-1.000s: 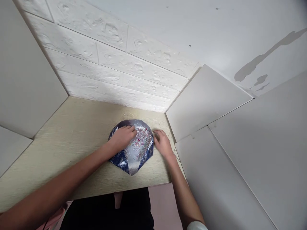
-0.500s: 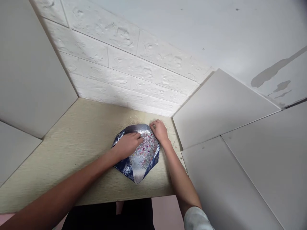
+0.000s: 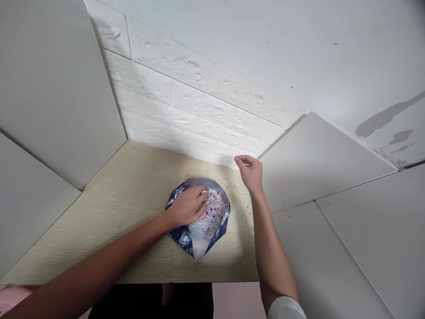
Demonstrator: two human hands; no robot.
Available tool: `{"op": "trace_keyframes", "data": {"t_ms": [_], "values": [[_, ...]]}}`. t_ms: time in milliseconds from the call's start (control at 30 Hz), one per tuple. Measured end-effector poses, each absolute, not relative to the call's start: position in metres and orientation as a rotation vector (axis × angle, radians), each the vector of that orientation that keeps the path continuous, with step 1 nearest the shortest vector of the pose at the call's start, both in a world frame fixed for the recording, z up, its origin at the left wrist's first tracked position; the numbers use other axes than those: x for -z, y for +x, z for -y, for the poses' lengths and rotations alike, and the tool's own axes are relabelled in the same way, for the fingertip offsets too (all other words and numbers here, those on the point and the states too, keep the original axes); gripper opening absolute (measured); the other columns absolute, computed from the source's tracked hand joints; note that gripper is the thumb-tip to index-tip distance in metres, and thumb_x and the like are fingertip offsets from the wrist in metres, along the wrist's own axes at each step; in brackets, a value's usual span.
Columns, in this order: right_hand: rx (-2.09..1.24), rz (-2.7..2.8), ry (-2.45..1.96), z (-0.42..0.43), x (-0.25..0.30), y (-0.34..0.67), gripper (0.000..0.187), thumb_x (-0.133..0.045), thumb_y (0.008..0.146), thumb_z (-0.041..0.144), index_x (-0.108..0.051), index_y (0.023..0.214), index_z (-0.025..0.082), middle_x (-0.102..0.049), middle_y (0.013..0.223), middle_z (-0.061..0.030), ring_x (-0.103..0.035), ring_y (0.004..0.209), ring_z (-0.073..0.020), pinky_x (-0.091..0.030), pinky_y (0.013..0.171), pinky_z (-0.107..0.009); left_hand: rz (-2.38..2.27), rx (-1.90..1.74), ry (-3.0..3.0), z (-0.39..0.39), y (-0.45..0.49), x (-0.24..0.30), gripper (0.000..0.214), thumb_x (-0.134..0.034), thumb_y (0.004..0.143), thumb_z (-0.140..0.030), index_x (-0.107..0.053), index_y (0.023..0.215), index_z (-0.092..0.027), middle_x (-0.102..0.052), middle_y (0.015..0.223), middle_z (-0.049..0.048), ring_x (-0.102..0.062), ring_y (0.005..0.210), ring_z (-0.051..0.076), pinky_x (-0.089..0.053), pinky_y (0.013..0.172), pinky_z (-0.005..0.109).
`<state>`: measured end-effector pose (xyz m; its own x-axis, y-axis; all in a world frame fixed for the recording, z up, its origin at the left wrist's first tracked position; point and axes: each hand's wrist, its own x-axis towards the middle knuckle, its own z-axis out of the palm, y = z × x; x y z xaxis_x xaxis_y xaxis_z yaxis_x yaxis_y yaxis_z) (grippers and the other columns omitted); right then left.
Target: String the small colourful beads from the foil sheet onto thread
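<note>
On the tabletop sits a spread-open blue and silver plastic wrapper point(image 3: 186, 239), which holds a heap of small clear, pink and purple beads point(image 3: 212, 212). My left hand point(image 3: 189, 204) rests over the left part of the heap, fingers bent down among the beads; whatever its fingertips grip is too small to make out. My right hand point(image 3: 250, 172) is raised in the air to the right of the wrapper, apart from it. Its thumb and forefinger are pinched together, and anything between them is too fine to see.
The pale wooden tabletop point(image 3: 133, 186) ends at a white brick-patterned wall point(image 3: 186, 106). Grey-white panels stand close on the left point(image 3: 63, 88) and on the right point(image 3: 299, 164). A few tiny bits lie on the wood behind the wrapper.
My right hand has lifted away from the wrapper's far right edge, up and to the right, still pinched. My left hand stays at the beads. The view has shifted slightly.
</note>
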<state>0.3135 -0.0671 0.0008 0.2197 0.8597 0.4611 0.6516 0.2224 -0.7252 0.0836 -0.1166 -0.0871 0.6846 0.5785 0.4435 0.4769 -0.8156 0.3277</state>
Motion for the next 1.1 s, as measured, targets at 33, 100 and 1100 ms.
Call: {"op": "trace_keyframes", "data": {"t_ms": [33,100,1100], "values": [[-0.284,1.505,-1.469,0.067,-0.008,0.313,0.027,-0.058,0.080,0.041,-0.068,0.084,0.016,-0.072,0.086,-0.0075,-0.065,0.079,-0.0190,-0.052,0.073,-0.033,-0.852,-0.858,2.681,0.118,0.084,0.087,0.026,-0.046,0.091,-0.025,-0.057,0.112,-0.013,-0.054,0.124,0.0159,-0.055,0.110,0.027,-0.046,0.093,0.041],[-0.341,1.535,-1.416,0.068,-0.022,0.310,0.028,-0.059,0.081,0.042,-0.067,0.084,0.016,-0.071,0.080,-0.0061,-0.065,0.075,-0.0175,-0.052,0.072,-0.032,-0.837,-0.983,2.617,0.120,0.083,0.087,0.034,-0.049,0.090,-0.028,-0.052,0.121,-0.013,-0.053,0.126,0.0160,-0.053,0.113,0.028,-0.045,0.096,0.042],[0.116,1.402,-1.853,0.096,-0.019,0.341,0.025,-0.047,0.086,0.039,-0.058,0.086,0.017,-0.042,0.056,0.0048,-0.039,0.054,-0.0128,-0.031,0.056,-0.027,-0.279,-1.241,1.066,0.035,-0.027,-0.061,0.037,-0.026,0.093,-0.019,-0.024,0.057,-0.018,-0.009,0.050,-0.0042,-0.012,0.044,0.009,-0.014,0.039,0.021]]}}
